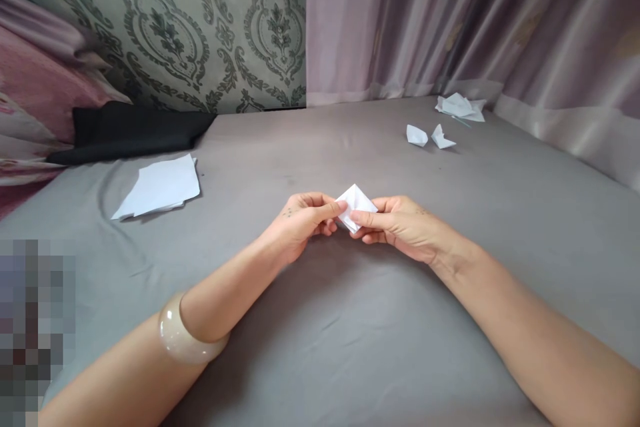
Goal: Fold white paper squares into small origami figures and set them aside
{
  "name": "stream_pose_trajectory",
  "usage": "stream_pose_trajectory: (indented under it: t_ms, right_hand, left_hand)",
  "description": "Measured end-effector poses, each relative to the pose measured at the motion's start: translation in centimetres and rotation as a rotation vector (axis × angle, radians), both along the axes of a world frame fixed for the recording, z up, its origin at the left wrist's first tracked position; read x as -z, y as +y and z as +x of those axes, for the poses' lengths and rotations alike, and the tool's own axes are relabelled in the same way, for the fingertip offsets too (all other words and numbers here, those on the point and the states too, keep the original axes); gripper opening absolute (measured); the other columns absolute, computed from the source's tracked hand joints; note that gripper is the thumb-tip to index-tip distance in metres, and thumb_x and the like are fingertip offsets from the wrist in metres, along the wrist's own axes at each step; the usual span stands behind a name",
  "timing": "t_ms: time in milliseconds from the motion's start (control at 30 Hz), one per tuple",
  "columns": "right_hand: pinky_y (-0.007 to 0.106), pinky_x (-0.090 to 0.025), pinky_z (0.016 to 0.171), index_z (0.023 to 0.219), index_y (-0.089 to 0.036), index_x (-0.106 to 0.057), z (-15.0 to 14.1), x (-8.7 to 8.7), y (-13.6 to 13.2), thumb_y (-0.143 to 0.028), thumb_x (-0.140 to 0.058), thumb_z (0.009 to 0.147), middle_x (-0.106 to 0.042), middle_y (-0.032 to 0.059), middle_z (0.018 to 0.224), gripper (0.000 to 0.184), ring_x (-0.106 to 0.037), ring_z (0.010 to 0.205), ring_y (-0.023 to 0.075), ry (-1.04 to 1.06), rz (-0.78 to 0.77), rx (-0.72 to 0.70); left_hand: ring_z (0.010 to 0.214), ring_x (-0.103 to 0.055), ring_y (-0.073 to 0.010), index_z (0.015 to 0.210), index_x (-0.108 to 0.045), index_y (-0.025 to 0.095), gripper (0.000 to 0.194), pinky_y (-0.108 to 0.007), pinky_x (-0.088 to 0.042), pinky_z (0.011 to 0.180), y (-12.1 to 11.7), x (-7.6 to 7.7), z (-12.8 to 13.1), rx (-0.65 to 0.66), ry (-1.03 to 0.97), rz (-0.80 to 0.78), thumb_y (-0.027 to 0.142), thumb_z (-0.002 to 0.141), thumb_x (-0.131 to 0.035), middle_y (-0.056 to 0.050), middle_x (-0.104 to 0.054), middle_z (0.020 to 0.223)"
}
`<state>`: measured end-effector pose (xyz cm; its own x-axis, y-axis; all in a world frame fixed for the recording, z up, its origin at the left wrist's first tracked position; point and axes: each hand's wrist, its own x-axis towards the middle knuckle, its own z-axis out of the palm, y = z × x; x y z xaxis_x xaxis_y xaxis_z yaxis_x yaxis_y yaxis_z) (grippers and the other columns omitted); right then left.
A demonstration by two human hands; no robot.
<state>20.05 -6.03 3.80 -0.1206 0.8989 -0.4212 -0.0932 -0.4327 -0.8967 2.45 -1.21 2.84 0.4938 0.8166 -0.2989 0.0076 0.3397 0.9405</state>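
A small white folded paper [356, 199], diamond-shaped with a crease down from its top corner, is held above the grey sheet [330, 353]. My left hand [311, 219] pinches its left side, thumb on the front face. From the right, my right hand [397, 221] grips the lower right part, its thumb also pressed on the front. Both thumbs point inward and nearly meet. The fingers behind the paper are partly hidden. A pale bangle [187, 337] circles my left forearm.
A stack of white paper sheets [163, 185] lies at the left, near a black cloth [135, 130]. Two folded paper pieces [417, 135] sit at the back right, with more crumpled paper [459, 107] behind them. Curtains [400, 20] and a patterned wall [200, 27] border the surface.
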Motion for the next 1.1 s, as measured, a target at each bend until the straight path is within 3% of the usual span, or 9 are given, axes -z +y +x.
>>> stream_pose_trajectory:
  t_ms: [133,333,500,700,900,1100]
  right_hand:
    - [0.018,-0.052,0.058,0.077,-0.012,-0.072,0.1,0.1,0.0,-0.025,-0.08,0.067,-0.069,0.0049,0.07,0.018,-0.062,0.062,0.0094,0.004,0.0,-0.004]
    - [0.018,-0.054,0.065,0.083,-0.013,-0.073,0.0,0.5,-0.1,-0.024,-0.08,0.066,-0.07,0.0043,0.075,0.021,-0.065,0.07,0.0102,0.087,0.017,-0.055]
    - [0.018,-0.054,0.061,0.081,-0.013,-0.073,-0.1,0.4,-0.2,-0.027,-0.081,0.064,-0.07,0.0041,0.073,0.023,-0.064,0.069,0.0107,0.057,0.028,-0.054]
    - [0.017,-0.052,0.06,0.079,-0.014,-0.072,-0.3,0.2,-0.3,-0.029,-0.082,0.064,-0.07,0.0043,0.079,0.023,-0.063,0.069,0.0089,0.031,0.036,-0.076]
    - [0.02,-0.054,0.062,0.084,-0.013,-0.072,-0.8,0.0,-0.6,-0.03,-0.081,0.064,-0.07,0.0049,0.077,0.027,-0.064,0.07,0.0111,0.005,0.062,-0.076]
    - [0.021,-0.054,0.061,0.079,-0.014,-0.07,-1.6,-0.1,-1.1,-0.026,-0.08,0.065,-0.068,0.0031,0.07,0.021,-0.065,0.069,0.0127,-0.012,0.037,-0.109]
  left_hand:
    - [0.051,-0.051,-0.0077,0.067,-0.059,0.013,0.027,-0.023,-0.04,0.054,-0.1,-0.1,0.1,0.036,-0.023,0.014,0.036,0.072,-0.072,0.0,-0.057,0.057]
    - [0.048,-0.049,-0.0082,0.062,-0.054,0.015,0.027,-0.023,-0.038,0.051,-0.4,0.1,0.3,-0.039,-0.049,0.107,0.032,0.073,-0.071,0.001,-0.055,0.052]
    - [0.048,-0.048,-0.008,0.061,-0.052,0.015,0.035,-0.023,-0.036,0.05,-0.3,-0.1,0.2,0.005,-0.021,0.064,0.042,0.078,-0.065,0.0,-0.055,0.055]
    - [0.053,-0.047,-0.0072,0.068,-0.054,0.015,0.034,-0.021,-0.035,0.051,-0.6,0.5,0.4,0.031,0.033,0.22,0.044,0.073,-0.07,0.001,-0.055,0.06]
    - [0.049,-0.042,-0.0068,0.062,-0.048,0.016,0.04,-0.021,-0.03,0.047,-0.7,0.4,0.4,-0.003,0.058,0.258,0.05,0.077,-0.063,0.003,-0.049,0.055]
    - [0.05,-0.031,-0.0071,0.058,-0.037,0.018,0.045,-0.023,-0.023,0.046,-0.8,-0.4,0.2,0.041,0.234,0.587,0.05,0.085,-0.051,0.004,-0.034,0.054]
